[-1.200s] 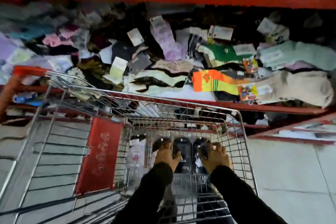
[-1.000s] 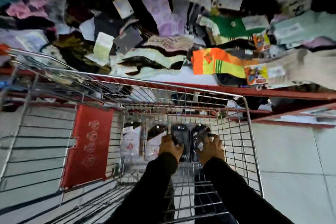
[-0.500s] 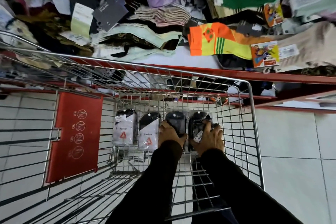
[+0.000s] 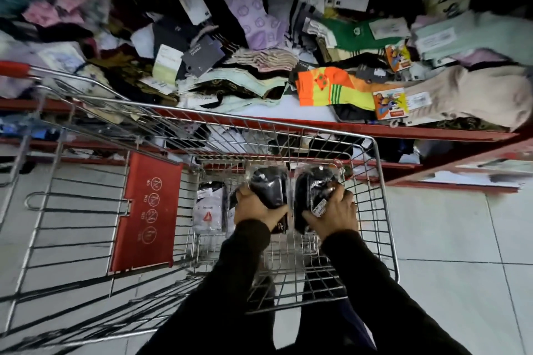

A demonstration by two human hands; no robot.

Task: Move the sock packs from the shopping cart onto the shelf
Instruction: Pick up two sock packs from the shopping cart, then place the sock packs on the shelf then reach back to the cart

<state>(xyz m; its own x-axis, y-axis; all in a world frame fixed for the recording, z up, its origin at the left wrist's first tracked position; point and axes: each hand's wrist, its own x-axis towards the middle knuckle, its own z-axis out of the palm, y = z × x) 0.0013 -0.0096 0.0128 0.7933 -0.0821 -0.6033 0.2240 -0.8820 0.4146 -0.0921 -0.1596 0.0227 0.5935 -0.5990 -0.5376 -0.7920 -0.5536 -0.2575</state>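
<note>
Inside the wire shopping cart, my left hand grips a black sock pack in clear plastic. My right hand grips a second black sock pack with a white label. Both packs are lifted a little above the cart floor. A white sock pack still stands at the cart's far end, to the left of my hands; another beside it is mostly hidden behind my left hand. The red shelf lies just beyond the cart.
The shelf is heaped with loose socks, among them an orange and yellow pair, a purple sock and a beige bundle. A red child-seat flap stands in the cart at left. Tiled floor lies to the right.
Both hands closed on the two black packs and raised them from the row at the cart's end. The camera view tilted down, then back up towards the shelf.
</note>
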